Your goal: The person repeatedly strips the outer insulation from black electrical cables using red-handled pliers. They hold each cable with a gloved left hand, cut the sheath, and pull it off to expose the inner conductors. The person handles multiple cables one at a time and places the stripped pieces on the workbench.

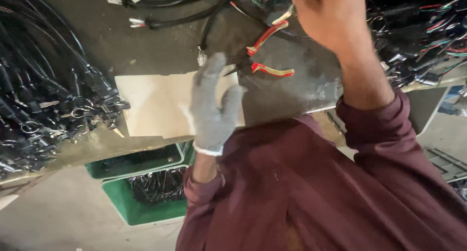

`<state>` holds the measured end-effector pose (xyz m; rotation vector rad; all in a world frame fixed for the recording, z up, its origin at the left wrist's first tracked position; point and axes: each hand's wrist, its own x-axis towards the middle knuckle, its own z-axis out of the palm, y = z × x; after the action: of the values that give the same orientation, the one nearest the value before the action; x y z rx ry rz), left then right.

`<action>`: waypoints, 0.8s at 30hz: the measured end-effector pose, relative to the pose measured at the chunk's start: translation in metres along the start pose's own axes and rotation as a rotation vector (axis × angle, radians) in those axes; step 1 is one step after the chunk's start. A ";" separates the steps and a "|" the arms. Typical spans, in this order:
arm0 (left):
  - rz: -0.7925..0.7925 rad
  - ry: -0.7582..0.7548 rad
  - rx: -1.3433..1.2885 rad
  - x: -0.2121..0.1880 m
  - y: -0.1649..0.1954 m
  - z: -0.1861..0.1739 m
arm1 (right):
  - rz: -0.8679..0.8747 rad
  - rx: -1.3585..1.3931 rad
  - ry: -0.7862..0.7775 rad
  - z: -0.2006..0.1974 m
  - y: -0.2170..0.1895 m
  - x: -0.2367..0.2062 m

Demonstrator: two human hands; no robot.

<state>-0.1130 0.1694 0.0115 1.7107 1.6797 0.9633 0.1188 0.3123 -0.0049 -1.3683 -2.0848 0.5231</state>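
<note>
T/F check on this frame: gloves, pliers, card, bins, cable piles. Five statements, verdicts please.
1. The left hand wears a grey knit glove. True.
2. The right hand is gloved too. False: it is bare.
3. Pliers with red and yellow handles lie on the bench, beyond the left hand's fingertips. True.
4. The pale card lies in a green bin. False: it lies on the bench, partly under the left hand; the green bins sit on the floor below.
5. Black cable bundles are piled only at the left. False: more lie at the right.
</note>
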 end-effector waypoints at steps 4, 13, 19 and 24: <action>0.047 -0.015 -0.217 0.021 0.019 0.030 | 0.254 1.260 -0.009 -0.015 -0.061 -0.021; -0.252 -0.026 -0.967 -0.008 -0.005 0.030 | 1.031 2.000 0.204 -0.009 -0.125 -0.035; -0.293 -0.072 -0.950 -0.023 0.021 0.014 | 0.023 1.306 -0.689 -0.018 -0.135 -0.074; -0.211 0.069 -1.442 -0.004 0.027 -0.023 | -0.161 0.785 -0.738 -0.009 -0.103 -0.072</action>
<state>-0.1155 0.1608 0.0462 0.5059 0.6844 1.5336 0.0752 0.2053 0.0456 -0.5676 -2.0822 1.7441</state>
